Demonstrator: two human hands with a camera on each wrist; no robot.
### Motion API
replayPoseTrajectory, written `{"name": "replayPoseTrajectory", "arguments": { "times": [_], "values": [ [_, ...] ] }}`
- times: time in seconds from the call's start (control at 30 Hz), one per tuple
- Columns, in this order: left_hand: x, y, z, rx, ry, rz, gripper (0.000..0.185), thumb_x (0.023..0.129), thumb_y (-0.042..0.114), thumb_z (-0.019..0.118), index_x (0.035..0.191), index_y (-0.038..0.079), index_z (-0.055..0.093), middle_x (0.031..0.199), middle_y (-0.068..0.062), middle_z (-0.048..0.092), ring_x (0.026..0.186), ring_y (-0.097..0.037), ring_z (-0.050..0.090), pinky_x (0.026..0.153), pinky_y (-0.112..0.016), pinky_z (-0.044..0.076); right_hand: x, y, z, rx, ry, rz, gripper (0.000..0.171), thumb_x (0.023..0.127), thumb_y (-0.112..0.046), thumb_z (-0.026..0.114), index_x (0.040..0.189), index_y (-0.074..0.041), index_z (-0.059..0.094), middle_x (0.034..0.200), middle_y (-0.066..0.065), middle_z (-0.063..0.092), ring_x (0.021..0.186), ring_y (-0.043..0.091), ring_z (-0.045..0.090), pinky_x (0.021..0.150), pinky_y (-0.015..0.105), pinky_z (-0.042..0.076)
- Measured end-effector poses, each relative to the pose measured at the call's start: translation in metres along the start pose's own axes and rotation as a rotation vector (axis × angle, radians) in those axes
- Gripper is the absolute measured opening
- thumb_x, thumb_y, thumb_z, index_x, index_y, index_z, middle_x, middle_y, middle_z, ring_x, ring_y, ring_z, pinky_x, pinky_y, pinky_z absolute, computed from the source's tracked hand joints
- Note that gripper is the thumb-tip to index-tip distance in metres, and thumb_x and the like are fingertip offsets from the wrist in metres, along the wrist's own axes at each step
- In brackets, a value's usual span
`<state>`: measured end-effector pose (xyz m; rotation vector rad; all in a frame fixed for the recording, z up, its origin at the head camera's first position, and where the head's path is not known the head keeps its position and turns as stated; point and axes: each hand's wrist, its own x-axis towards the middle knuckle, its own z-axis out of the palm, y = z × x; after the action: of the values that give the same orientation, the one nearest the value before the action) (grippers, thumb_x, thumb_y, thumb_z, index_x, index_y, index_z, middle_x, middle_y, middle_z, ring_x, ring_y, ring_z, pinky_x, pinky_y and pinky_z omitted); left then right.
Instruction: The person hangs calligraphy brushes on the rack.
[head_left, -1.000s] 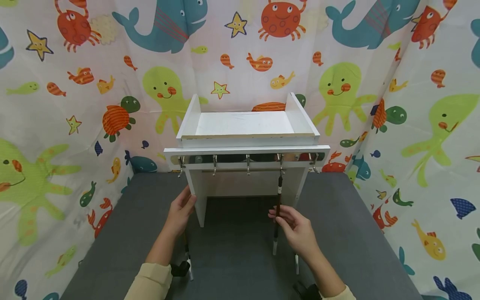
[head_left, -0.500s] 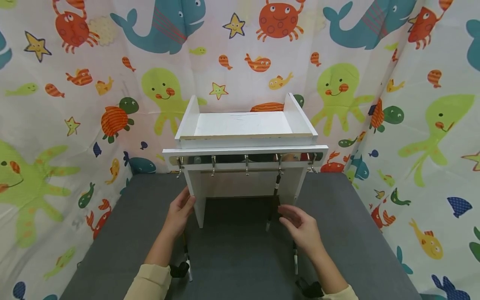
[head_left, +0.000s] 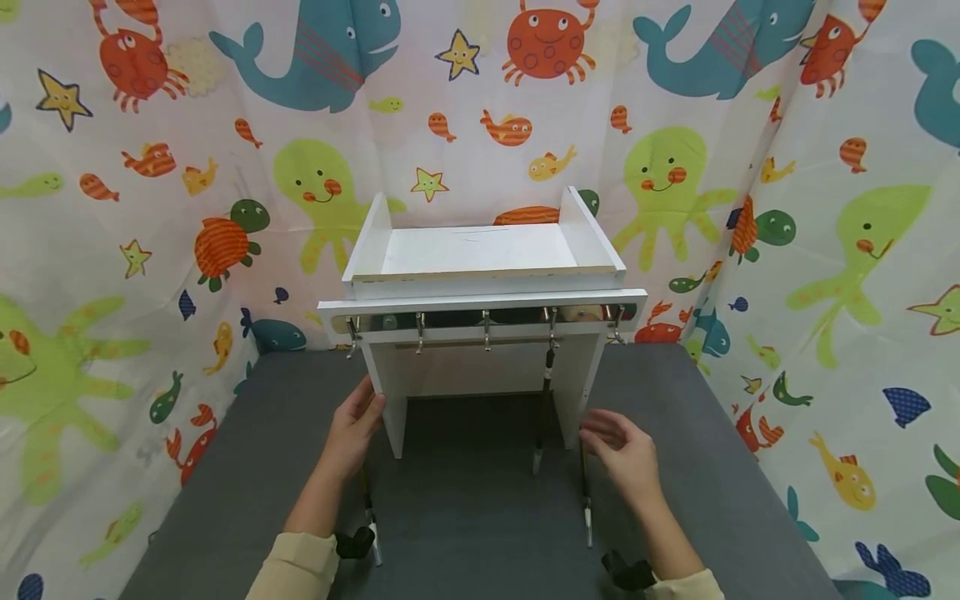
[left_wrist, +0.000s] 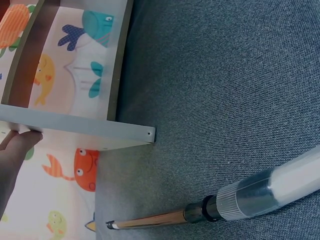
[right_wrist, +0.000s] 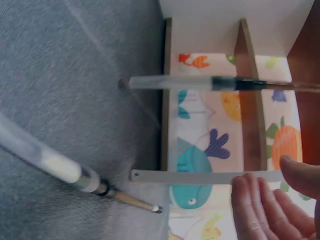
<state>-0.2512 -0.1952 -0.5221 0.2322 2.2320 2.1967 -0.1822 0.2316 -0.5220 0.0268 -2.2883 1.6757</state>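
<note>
A slim dark rod with a pale lower end, like a writing brush (head_left: 543, 408), hangs from the second hook from the right under a white shelf unit (head_left: 483, 287). In the right wrist view the hanging brush (right_wrist: 240, 83) crosses in front of the unit, slightly blurred. My right hand (head_left: 622, 454) is beside the unit's right side panel, holding nothing, its fingers loosely bent and thumb apart; whether it touches the panel I cannot tell. My left hand (head_left: 356, 425) rests by the left side panel (left_wrist: 75, 122), fingertips against it.
Several metal hooks (head_left: 487, 329) line the unit's front rail. Thin rods with white ends (head_left: 372, 525) (head_left: 587, 508) stand near each wrist, beside black wrist devices. Grey cloth (head_left: 465, 517) covers the surface; a printed sea-animal curtain (head_left: 480, 100) surrounds it.
My right hand has let go of the brush and moved right toward the right panel. The brush swung away, then hangs nearly straight. My left hand stays at the left panel.
</note>
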Motion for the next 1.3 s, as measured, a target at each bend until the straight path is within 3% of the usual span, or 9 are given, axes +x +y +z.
{"name": "replayPoseTrajectory", "arguments": {
  "times": [0.23, 0.57, 0.87, 1.07, 1.3],
  "values": [
    [0.001, 0.000, 0.002, 0.003, 0.002, 0.000, 0.065, 0.105, 0.035, 0.054, 0.160, 0.011, 0.027, 0.165, -0.016, 0.028, 0.150, -0.037, 0.030, 0.115, -0.060, 0.032, 0.005, 0.022, -0.003, -0.159, -0.063, 0.155, 0.047, 0.090, -0.020, 0.079, 0.131, -0.004, 0.063, 0.119, 0.018, 0.073, 0.104, 0.027, 0.073, 0.076, 0.020, 0.056],
    [0.001, 0.003, 0.000, 0.006, 0.002, -0.006, 0.066, 0.105, 0.037, 0.054, 0.160, 0.013, 0.027, 0.165, -0.014, 0.029, 0.149, -0.037, 0.031, 0.115, -0.060, 0.033, 0.013, 0.042, 0.005, -0.171, -0.084, 0.325, 0.056, 0.086, -0.002, 0.079, 0.136, 0.005, 0.056, 0.123, 0.030, 0.066, 0.107, 0.038, 0.070, 0.073, 0.036, 0.063],
    [0.002, 0.003, 0.001, 0.006, -0.003, 0.012, 0.066, 0.106, 0.034, 0.053, 0.160, 0.011, 0.026, 0.164, -0.016, 0.029, 0.149, -0.039, 0.031, 0.114, -0.061, 0.032, 0.016, 0.052, 0.010, -0.236, -0.079, 0.370, 0.060, 0.083, -0.005, 0.082, 0.136, 0.005, 0.055, 0.121, 0.030, 0.067, 0.094, 0.035, 0.073, 0.070, 0.037, 0.063],
    [0.001, 0.003, 0.001, 0.010, -0.006, 0.020, 0.065, 0.106, 0.033, 0.052, 0.161, 0.011, 0.025, 0.165, -0.016, 0.028, 0.150, -0.037, 0.029, 0.115, -0.060, 0.031, 0.015, 0.055, 0.011, -0.367, -0.074, 0.373, 0.064, 0.078, -0.015, 0.088, 0.131, 0.005, 0.059, 0.112, 0.025, 0.070, 0.099, 0.040, 0.067, 0.077, 0.048, 0.059],
    [0.000, 0.000, 0.000, 0.026, -0.009, 0.009, 0.064, 0.106, 0.033, 0.052, 0.161, 0.011, 0.025, 0.165, -0.016, 0.028, 0.150, -0.037, 0.030, 0.114, -0.062, 0.032, 0.014, 0.060, 0.011, -0.421, -0.061, 0.363, 0.056, 0.076, -0.006, 0.084, 0.125, 0.007, 0.061, 0.099, 0.020, 0.074, 0.096, 0.039, 0.065, 0.077, 0.049, 0.057]
  ]
}}
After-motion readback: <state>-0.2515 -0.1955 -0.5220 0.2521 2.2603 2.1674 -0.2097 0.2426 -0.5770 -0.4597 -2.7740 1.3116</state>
